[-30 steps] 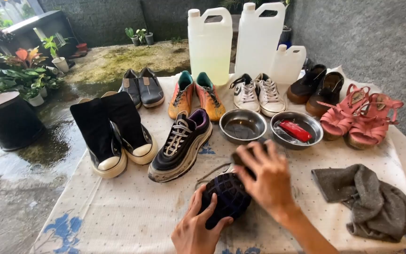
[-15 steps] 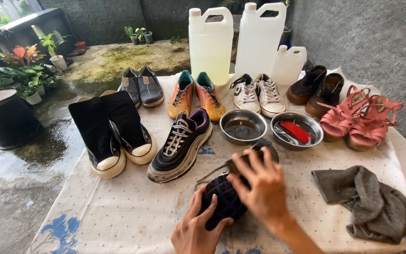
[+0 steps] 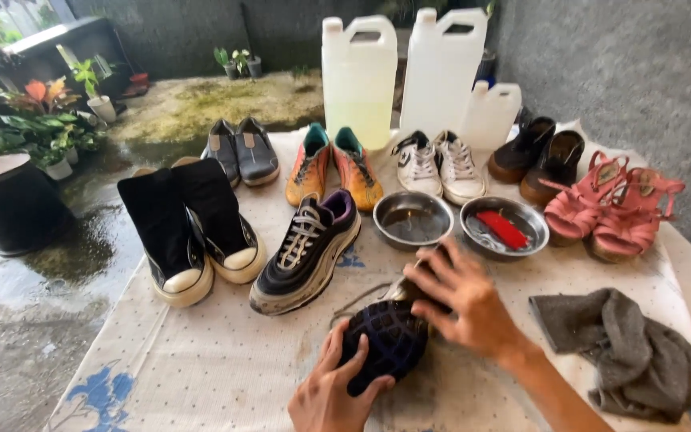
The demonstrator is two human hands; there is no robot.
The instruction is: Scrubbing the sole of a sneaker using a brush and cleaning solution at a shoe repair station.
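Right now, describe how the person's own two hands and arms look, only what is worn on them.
Both hands are bare: no gloves on the left hand or the right hand. No ring, watch or bracelet can be seen on either. The right forearm is uncovered as far as the picture's lower edge, with no sleeve in view. Only the left wrist shows, also without a sleeve.

3 plastic jugs at back of bench [image 3: 201,376], w/ handles & caps: tall clear jug [image 3: 359,80] on left, pale yellowish liquid low inside; tall white jug [image 3: 441,76] beside it; small white jug [image 3: 491,114] at right. No labels, signs or screens visible.
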